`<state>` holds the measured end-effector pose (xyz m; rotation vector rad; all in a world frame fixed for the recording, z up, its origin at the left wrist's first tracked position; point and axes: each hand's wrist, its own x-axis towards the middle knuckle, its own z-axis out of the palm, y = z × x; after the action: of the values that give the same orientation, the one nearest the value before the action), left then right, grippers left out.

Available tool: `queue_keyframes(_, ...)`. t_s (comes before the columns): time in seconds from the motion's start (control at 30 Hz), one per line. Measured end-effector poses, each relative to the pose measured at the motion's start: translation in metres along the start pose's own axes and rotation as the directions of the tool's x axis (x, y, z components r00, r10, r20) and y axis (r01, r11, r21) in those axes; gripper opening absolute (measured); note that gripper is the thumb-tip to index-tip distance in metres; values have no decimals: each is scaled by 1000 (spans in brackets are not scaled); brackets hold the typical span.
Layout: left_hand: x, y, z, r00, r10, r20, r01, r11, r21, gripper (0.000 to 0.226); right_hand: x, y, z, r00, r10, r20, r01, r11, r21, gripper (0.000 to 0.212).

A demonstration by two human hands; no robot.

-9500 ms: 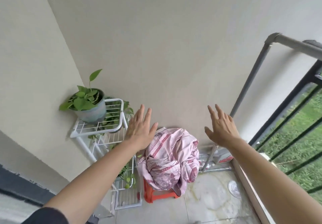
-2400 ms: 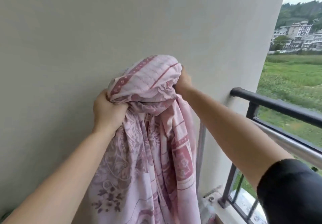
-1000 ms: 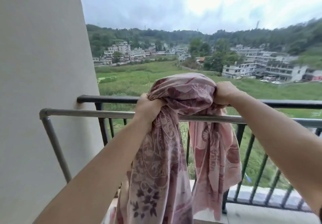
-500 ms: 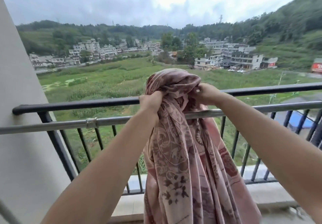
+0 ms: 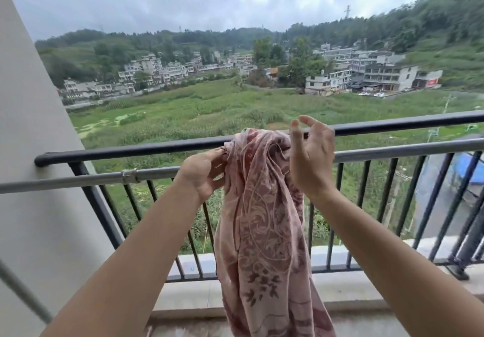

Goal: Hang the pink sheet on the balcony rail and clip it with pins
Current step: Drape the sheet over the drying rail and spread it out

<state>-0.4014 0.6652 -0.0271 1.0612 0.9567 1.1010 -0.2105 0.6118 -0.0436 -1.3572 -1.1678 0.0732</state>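
The pink patterned sheet (image 5: pixel 264 221) hangs bunched over the grey metal rail (image 5: pixel 78 179), with its top heaped up against the black balcony rail (image 5: pixel 131 150) behind. My left hand (image 5: pixel 203 174) pinches the sheet's left edge at the rail. Just right of the bunch, my right hand (image 5: pixel 311 153) is lifted off the cloth with its fingers loosely spread and holding nothing. No pins are in view.
A pale wall (image 5: pixel 28 179) closes off the left side where both rails meet it. Black vertical bars (image 5: pixel 364 205) run under the rails down to a concrete ledge (image 5: pixel 340 287). Fields and houses lie beyond.
The sheet has come down onto the rails and now hangs there. My right hand has let go of it and lifted away. My left hand still holds the left edge.
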Motion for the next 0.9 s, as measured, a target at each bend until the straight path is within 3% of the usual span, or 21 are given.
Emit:
queue_keyframes(0.07, -7, -2, -5, 1000, 0, 20, -1, 1000, 12, 15, -7, -17, 6, 976, 36, 214, -9, 992, -127, 94)
queue_keyframes(0.1, -11, -4, -6, 999, 7, 41, -8, 1000, 30, 15, -10, -22, 10, 954, 46, 297, 25, 972, -233, 97)
queue_keyframes(0.17, -16, -3, -9, 997, 7, 71, -10, 999, 45, 13, -10, -23, 15, 940, -25, 340, 152, 924, -352, 71)
queue_keyframes(0.27, -14, 20, -33, 998, 58, -11, -59, 986, -155, 16, 5, -24, 6, 952, -109, 285, 195, 936, -293, 33)
queue_keyframes(0.37, 5, 60, -87, 958, 147, -245, -237, 889, -393, 24, 28, -23, -9, 985, -100, 143, 139, 945, -297, 27)
queue_keyframes(0.43, 16, 78, -125, 899, 199, -390, -370, 821, -435, 28, 35, -20, -14, 989, -145, -12, 132, 926, -353, 30)
queue_keyframes(0.5, 23, 79, -149, 845, 244, -476, -423, 849, -316, 26, 34, -17, -10, 986, -158, -62, 118, 898, -424, 33)
queue_keyframes(0.6, 26, 57, -166, 815, 318, -484, -356, 935, 15, 24, 18, -22, 14, 997, -75, 23, 74, 790, -609, 47)
queue_keyframes(0.73, 26, 41, -175, 721, 544, -429, -372, 827, 422, 18, -15, -47, 58, 951, -181, 249, 299, 735, -609, 48)
queue_keyframes(0.77, 27, 41, -175, 721, 560, -408, -357, 805, 474, 19, -22, -53, 70, 938, -157, 311, 323, 724, -610, 56)
queue_keyframes(0.83, 26, 43, -171, 786, 499, -365, -284, 815, 505, 16, -34, -60, 88, 906, -69, 418, 341, 704, -623, 64)
queue_keyframes(0.87, 25, 43, -168, 831, 450, -328, -237, 819, 523, 12, -39, -59, 94, 890, -49, 453, 360, 684, -635, 61)
queue_keyframes(0.9, 21, 42, -166, 875, 408, -261, -196, 791, 580, 22, -41, -58, 96, 879, -60, 473, 387, 669, -634, 54)
